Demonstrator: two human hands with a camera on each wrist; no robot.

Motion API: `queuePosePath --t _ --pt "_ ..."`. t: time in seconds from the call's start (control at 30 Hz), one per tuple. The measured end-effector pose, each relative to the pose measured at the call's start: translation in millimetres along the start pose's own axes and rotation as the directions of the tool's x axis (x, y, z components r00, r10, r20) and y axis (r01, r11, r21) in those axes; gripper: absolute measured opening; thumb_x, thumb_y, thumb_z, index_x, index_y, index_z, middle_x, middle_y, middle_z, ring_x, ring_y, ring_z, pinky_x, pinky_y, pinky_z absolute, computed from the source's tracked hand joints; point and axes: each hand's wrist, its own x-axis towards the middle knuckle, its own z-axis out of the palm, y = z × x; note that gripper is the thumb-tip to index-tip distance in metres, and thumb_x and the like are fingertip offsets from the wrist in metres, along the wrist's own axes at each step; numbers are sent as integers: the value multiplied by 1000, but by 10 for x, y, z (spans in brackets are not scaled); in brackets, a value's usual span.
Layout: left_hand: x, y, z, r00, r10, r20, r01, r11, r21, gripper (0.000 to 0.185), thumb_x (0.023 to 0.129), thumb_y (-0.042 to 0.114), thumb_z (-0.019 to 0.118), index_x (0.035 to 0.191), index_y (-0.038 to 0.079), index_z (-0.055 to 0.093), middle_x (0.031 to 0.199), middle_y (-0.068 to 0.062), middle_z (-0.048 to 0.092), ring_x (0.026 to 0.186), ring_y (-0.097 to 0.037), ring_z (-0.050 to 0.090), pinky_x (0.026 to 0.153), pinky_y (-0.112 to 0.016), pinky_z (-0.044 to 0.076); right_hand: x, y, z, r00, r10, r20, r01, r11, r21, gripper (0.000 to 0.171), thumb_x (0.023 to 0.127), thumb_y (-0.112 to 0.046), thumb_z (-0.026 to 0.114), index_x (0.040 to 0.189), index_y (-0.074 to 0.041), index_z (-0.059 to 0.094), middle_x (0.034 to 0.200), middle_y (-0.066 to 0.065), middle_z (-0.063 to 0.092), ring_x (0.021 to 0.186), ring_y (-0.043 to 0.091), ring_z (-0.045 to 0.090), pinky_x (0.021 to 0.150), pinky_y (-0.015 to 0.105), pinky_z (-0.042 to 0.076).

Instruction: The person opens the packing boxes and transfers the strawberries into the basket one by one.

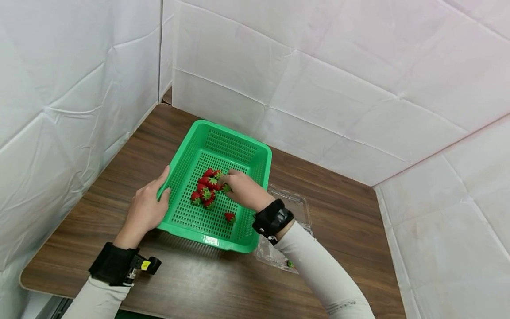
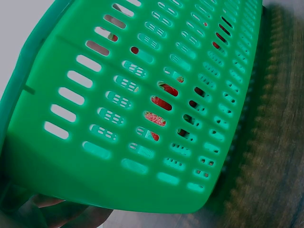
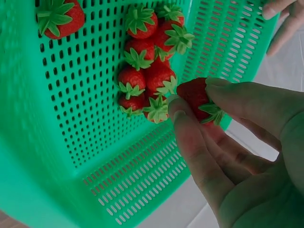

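A green perforated plastic basket point(image 1: 235, 135) stands on the table, tilted in the left wrist view. My left hand point(image 1: 148, 204) grips its left rim, with the thumb on the rim and the fingers outside. Inside, a cluster of red strawberries point(image 3: 142, 78) with green leaves lies on the basket floor. One separate strawberry point(image 1: 229, 217) rests nearer the front. Over the basket, my right hand point(image 1: 244, 190) pinches a strawberry point(image 3: 194, 95) between thumb and fingers, just beside the cluster. Part of that berry is hidden by the fingertips.
A clear plastic clamshell box point(image 1: 275, 254) lies unfolded to the right of the basket, partly under the right forearm. Green leaves point(image 1: 290, 264) show in it. White sheeted walls point(image 1: 279, 79) enclose the brown wooden table point(image 1: 342, 230) at the back and sides.
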Motion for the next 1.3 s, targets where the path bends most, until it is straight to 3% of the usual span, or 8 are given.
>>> queuePosePath --t 0.17,0.5,0.67,0.8,1.0,1.23,1.3 --pt "2 -3 -5 1000 -5 5 5 1000 -4 60 102 13 45 156 22 18 144 -31 43 124 -53 45 93 -69 39 54 -24 33 1000 -12 -8 11 1000 -26 26 94 -5 60 120 -9 65 121 7 62 110 20 60 91 26 49" --pt "9 -2 -5 1000 -9 14 9 1000 -5 60 102 13 45 156 21 19 145 -31 42 126 -53 44 95 -69 38 238 -10 161 1000 -17 16 18 1000 -21 31 89 0 66 119 -7 67 121 8 64 112 20 62 90 28 51" --pt "9 -9 -6 1000 -2 5 2 1000 -13 60 102 11 46 156 19 21 144 -31 43 124 -53 45 94 -68 39 296 -18 230 1000 -23 5 23 999 -37 29 88 -4 69 116 -10 69 115 8 60 99 19 62 81 26 51" --pt "6 -17 -5 1000 5 -5 -5 1000 -14 60 101 9 47 155 18 22 143 -30 45 123 -52 48 92 -67 40 342 -36 274 1000 -19 -6 19 998 -67 25 91 -2 65 113 -12 71 110 9 57 85 17 60 70 24 47" --pt "11 -27 1 1000 3 -4 -3 1000 -16 60 101 9 47 155 18 22 141 -31 46 123 -52 48 94 -67 40 391 -65 297 1000 -18 -14 15 988 -156 26 95 -2 58 113 -13 72 105 9 57 75 14 54 63 21 41" --pt "13 -35 4 1000 9 -10 -9 1000 -16 60 101 9 47 155 17 22 141 -30 47 121 -51 49 91 -65 42 440 -60 333 1000 -14 -27 10 985 -171 30 97 0 54 118 -13 71 120 12 63 89 19 64 64 22 45" --pt "12 -36 5 1000 12 -10 -12 1000 -17 60 101 9 47 155 17 23 141 -30 47 120 -51 50 90 -65 43 453 -53 351 999 -15 -29 10 985 -171 29 97 0 54 118 -12 71 118 11 65 90 19 65 64 23 46"
